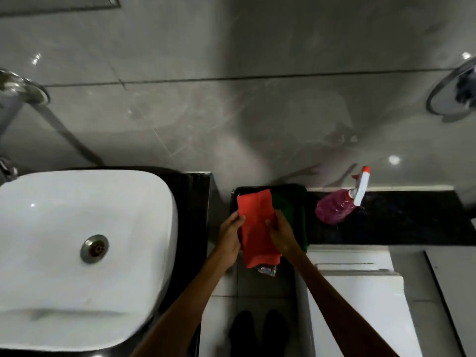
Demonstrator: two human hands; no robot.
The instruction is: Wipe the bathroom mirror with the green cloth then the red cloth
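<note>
A folded red cloth (257,228) lies lengthwise on a black tray (239,191) below the tiled wall. My left hand (230,235) holds its left edge and my right hand (282,234) presses on its right edge. A dark green cloth (293,210) lies on the tray just right of the red one, partly under my right hand. The mirror does not show in this view.
A white basin (77,253) with a metal drain (94,248) fills the left. A pink spray bottle (337,207) with a white trigger lies on the black counter (399,222) to the right. A small clear object (266,269) pokes out under the red cloth's near end.
</note>
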